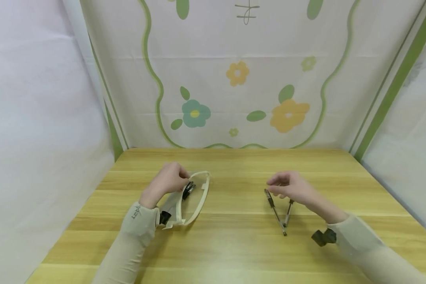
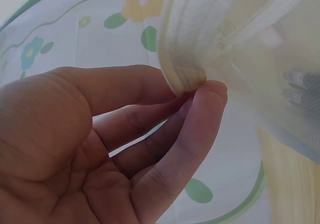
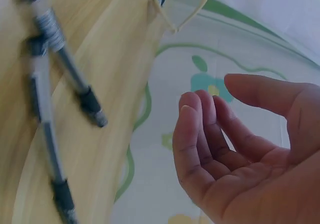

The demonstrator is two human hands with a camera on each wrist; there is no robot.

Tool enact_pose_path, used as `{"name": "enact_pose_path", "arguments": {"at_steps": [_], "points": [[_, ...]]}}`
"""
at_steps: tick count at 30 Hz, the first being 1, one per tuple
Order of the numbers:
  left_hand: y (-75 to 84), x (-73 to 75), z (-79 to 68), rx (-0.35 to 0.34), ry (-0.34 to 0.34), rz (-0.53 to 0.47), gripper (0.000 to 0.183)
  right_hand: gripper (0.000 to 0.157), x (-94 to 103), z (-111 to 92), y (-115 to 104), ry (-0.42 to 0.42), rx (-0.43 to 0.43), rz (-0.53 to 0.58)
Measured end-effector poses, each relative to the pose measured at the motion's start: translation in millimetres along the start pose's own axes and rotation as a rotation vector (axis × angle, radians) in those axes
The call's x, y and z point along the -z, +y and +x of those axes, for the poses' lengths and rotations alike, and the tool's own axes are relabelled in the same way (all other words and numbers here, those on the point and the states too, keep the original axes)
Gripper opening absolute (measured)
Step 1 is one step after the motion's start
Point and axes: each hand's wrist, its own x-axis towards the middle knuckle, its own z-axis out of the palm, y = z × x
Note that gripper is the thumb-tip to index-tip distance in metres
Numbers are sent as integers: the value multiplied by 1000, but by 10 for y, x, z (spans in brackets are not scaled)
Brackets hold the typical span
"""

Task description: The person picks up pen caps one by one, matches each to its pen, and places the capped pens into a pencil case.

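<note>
My left hand (image 1: 167, 182) pinches the upper rim of a cream, see-through zip pouch (image 1: 203, 199), whose mouth gapes toward the right. Several dark-gripped pens (image 1: 189, 190) show inside it. Close up in the left wrist view, thumb and fingertips squeeze the zip edge (image 2: 182, 58) of the pouch. On the right, my right hand (image 1: 294, 188) hovers over the table, holding nothing, its fingers loosely bent and thumb apart. Just below it lie two clear pens with black grips, a nearer pen (image 1: 277, 216) and a farther pen (image 1: 288, 213), meeting in a V.
The wood-grain table (image 1: 241, 252) spreads beneath both hands. A white cloth backdrop (image 1: 213, 79) with printed flowers rises at its far edge, and white cloth walls flank both sides. A small black camera (image 1: 323, 237) sits at my right wrist.
</note>
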Motion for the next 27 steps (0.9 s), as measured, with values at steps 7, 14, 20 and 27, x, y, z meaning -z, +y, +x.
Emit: {"name": "enact_pose_path", "arguments": {"at_steps": [7, 14, 20, 27], "points": [[3, -19, 4, -11, -2, 9, 27, 19, 21, 17, 232, 1, -45, -206], [8, -36, 6, 1, 1, 2, 25, 15, -126, 86, 330, -57, -45, -343], [26, -35, -6, 0, -6, -5, 26, 14, -237, 129, 313, -99, -74, -313], [24, -35, -9, -3, 0, 3, 32, 16, -294, 172, 298, -108, -47, -306]]}}
